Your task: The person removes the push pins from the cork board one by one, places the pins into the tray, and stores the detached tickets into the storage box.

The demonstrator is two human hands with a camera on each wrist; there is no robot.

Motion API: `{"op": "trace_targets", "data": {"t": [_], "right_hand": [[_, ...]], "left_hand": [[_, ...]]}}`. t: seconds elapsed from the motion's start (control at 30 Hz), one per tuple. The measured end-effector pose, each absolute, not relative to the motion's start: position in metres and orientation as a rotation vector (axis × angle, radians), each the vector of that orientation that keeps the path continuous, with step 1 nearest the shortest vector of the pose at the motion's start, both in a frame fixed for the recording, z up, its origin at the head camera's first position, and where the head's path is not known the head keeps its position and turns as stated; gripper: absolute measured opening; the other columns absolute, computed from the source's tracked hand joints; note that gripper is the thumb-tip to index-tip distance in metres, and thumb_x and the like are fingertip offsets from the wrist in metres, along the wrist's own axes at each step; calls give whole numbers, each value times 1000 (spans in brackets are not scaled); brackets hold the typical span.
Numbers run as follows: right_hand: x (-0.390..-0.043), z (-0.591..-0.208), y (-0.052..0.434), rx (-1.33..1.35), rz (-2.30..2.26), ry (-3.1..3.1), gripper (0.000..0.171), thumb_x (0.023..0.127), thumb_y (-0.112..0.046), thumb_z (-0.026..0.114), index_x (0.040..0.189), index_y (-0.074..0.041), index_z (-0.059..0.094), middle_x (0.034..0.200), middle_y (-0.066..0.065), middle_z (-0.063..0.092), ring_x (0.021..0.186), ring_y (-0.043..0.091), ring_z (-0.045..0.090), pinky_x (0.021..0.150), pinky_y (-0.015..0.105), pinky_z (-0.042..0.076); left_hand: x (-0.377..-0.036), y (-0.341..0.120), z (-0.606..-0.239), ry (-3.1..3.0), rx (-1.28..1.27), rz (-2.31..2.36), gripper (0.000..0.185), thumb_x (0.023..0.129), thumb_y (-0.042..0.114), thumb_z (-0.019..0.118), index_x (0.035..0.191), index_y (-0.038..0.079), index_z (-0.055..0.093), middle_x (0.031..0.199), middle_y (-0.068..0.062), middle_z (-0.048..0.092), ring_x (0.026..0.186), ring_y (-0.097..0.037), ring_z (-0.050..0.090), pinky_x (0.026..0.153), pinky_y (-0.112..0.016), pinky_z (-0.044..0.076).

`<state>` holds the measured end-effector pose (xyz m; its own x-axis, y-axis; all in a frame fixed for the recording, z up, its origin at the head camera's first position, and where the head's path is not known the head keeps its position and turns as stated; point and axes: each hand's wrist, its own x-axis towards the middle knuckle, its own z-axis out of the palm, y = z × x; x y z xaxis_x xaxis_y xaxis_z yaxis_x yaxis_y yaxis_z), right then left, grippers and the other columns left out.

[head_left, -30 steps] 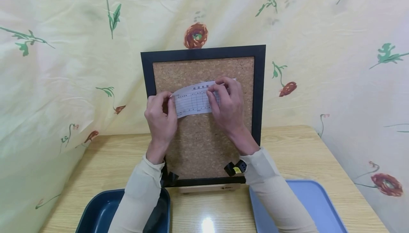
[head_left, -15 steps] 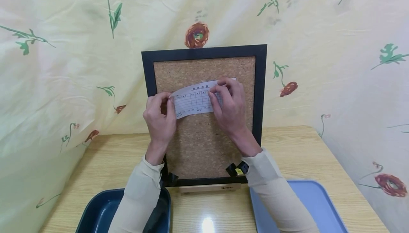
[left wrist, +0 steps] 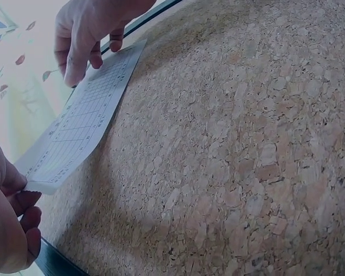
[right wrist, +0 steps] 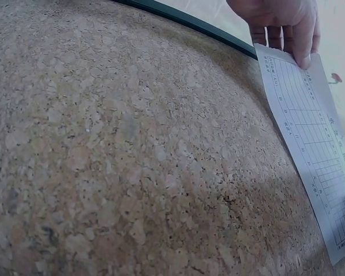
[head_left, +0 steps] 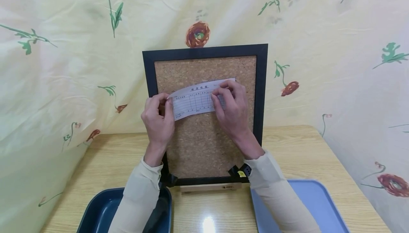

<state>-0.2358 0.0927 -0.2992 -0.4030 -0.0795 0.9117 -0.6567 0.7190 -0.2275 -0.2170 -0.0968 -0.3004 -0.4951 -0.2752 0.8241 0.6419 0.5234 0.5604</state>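
My left hand [head_left: 158, 117] pinches the left end of the paper slip [head_left: 195, 99], and my right hand [head_left: 231, 108] holds its right end with curled fingers. The slip lies flat across the upper cork board [head_left: 204, 144], between my 2 hands

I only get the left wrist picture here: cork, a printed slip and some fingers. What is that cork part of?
Observer: It is a cork board in a black frame, standing upright on a wooden table.
Visitor: Is anything lying in front of it?
Observer: Yes, a dark blue tray on the person's left and a light blue tray on their right.
Visitor: What is behind the board?
Observer: A pale yellow cloth printed with flowers.
Visitor: And how does the slip sit?
Observer: The printed slip lies tilted, its right end higher, with the left hand pinching one end and the right hand on the other.
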Motion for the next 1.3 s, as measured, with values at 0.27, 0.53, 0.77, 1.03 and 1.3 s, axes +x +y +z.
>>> {"op": "trace_targets", "data": {"t": [0.27,0.53,0.77,1.03,1.3], "right_hand": [[-234,-302,95,572,725,-1909,15,97,-12,64,96,3,68,114,20,57,98,32,51,81,39,41],[-231,-303,97,576,731,-1902,15,96,-11,64,97,3,68,115,20,57,101,33,50,82,40,42],[-230,-304,99,561,709,-1906,16,96,-12,65,97,3,68,115,20,58,102,33,51,83,40,43],[-227,-307,102,549,722,-1912,16,96,-11,66,96,4,68,116,21,57,101,33,51,81,39,43],[-226,-308,102,539,756,-1879,12,94,-7,67,95,4,68,116,20,57,101,33,50,81,39,42]], "left_hand": [[-216,-100,-304,-1756,-312,-1159,11,93,-2,61,91,-10,67,81,-24,68,75,-25,55,65,-19,41],[-215,-102,-306,-1755,-313,-1176,12,94,-1,61,91,-11,67,79,-25,66,75,-28,55,68,-18,41],[-211,-103,-307,-1743,-309,-1198,11,93,-3,60,91,-11,67,78,-24,65,75,-27,54,67,-20,40],[-209,-106,-308,-1741,-300,-1204,10,92,-2,61,91,-11,66,79,-24,66,76,-22,54,69,-19,41],[-209,-108,-309,-1748,-290,-1204,10,92,-3,61,91,-11,67,79,-24,67,76,-24,54,70,-20,41]]}}
